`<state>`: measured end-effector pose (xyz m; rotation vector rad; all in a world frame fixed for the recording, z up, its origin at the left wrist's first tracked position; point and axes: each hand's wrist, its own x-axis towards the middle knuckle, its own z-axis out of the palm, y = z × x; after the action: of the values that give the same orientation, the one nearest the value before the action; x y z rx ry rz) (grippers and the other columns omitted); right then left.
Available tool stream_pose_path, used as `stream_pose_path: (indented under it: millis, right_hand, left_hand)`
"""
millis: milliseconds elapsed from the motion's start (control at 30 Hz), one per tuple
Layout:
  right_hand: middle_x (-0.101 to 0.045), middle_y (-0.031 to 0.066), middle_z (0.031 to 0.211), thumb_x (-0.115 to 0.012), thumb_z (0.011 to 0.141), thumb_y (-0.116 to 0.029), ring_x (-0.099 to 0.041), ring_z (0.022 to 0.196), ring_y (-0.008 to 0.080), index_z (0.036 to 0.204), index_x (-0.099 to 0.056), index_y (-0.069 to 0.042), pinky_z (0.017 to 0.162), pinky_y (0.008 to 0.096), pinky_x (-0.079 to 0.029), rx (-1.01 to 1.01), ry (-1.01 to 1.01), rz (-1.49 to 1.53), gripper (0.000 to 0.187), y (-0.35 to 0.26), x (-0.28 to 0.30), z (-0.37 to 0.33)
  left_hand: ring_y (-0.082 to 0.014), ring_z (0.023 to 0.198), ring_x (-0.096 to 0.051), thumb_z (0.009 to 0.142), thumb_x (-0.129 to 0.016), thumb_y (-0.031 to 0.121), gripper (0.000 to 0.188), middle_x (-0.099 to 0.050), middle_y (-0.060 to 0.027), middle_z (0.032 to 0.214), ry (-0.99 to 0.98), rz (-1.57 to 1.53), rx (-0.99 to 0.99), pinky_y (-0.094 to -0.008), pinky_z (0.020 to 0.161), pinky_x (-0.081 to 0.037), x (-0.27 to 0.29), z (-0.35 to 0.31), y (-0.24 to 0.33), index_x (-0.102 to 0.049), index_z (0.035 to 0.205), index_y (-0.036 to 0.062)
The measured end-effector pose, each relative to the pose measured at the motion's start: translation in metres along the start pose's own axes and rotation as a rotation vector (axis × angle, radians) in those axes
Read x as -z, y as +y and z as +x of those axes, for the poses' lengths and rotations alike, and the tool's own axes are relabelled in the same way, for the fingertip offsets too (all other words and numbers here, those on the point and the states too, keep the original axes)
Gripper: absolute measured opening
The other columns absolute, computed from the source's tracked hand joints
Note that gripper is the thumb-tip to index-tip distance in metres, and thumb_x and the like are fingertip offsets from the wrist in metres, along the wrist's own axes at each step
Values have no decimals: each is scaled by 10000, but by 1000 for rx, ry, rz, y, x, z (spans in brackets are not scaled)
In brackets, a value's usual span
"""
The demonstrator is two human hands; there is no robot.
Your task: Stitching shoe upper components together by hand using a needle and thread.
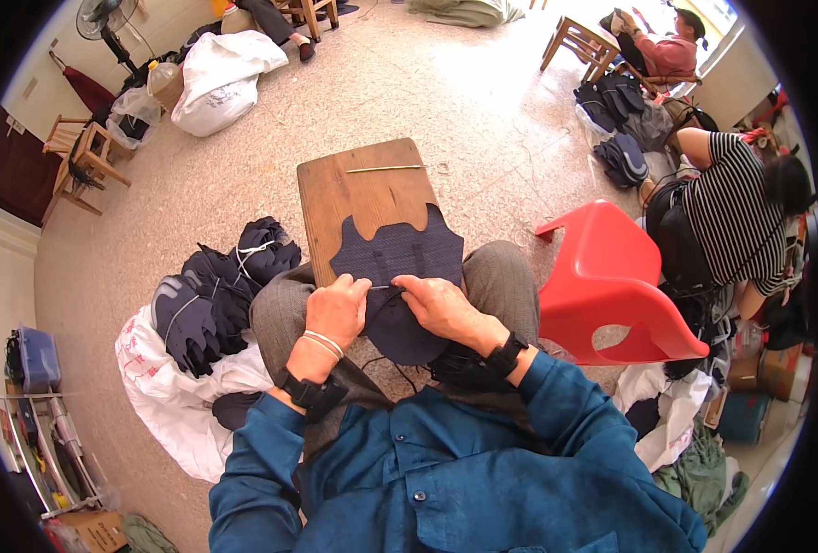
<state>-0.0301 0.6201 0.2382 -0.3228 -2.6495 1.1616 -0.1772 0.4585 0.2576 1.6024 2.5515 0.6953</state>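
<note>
A dark navy fabric piece (400,247), cut with notches and points at its far edge, lies over the near end of a wooden board (331,198) and hangs down between my knees. My left hand (337,313) is closed in a pinch at its left side, on a thin pale metal tool, perhaps a needle or hook, that reaches across to the other hand. The fingers of my right hand (441,309) are pinched on the fabric's folded edge. A slim gold-coloured rod (383,169) rests on the far part of the board.
Tied bundles of dark fabric pieces (208,300) lie on a white sack (151,369) at my left. A red plastic chair (612,286) stands close by my right knee. Beyond it sits a person in a striped top (736,207); another person (669,51) sits farther back.
</note>
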Motion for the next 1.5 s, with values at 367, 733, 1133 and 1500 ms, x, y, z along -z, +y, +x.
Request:
stream_pose_path:
  millis: [367, 733, 1133, 1500]
  right_hand:
    - [-701, 241, 956, -555, 949, -100, -677, 941, 412, 1220, -601, -15, 810, 505, -538, 6, -22, -23, 288, -4, 3, 0]
    - [-705, 237, 977, -578, 951, -117, -674, 963, 413, 1223, -611, -29, 832, 501, -540, 0, 8, 38, 288, 1, 4, 2]
    - [-701, 247, 1032, -566, 943, -116, -665, 996, 420, 1261, -598, -25, 857, 508, -531, -1, -67, 11, 332, -1, 5, 3]
    - [-691, 259, 984, -569, 939, -86, -663, 974, 430, 1233, -580, 5, 817, 515, -527, -20, -55, 72, 308, 0, 11, 2]
  left_hand:
    - [-273, 705, -667, 908, -677, 219, 120, -685, -57, 776, 7, 63, -129, -403, 611, -452, -12, 6, 3, -708, 995, 141]
    - [-321, 799, -630, 850, -701, 131, 58, -589, -100, 830, 65, 17, -106, -418, 704, -480, -5, 4, -6, -682, 854, 76]
    - [-315, 793, -610, 804, -673, 78, 50, -594, -118, 825, -85, 174, -255, -409, 773, -482, -6, 23, -7, -633, 784, 57]
    - [-337, 869, -622, 827, -696, 85, 56, -589, -117, 872, 69, -121, -83, -423, 771, -499, -21, 16, -3, -656, 841, 49]
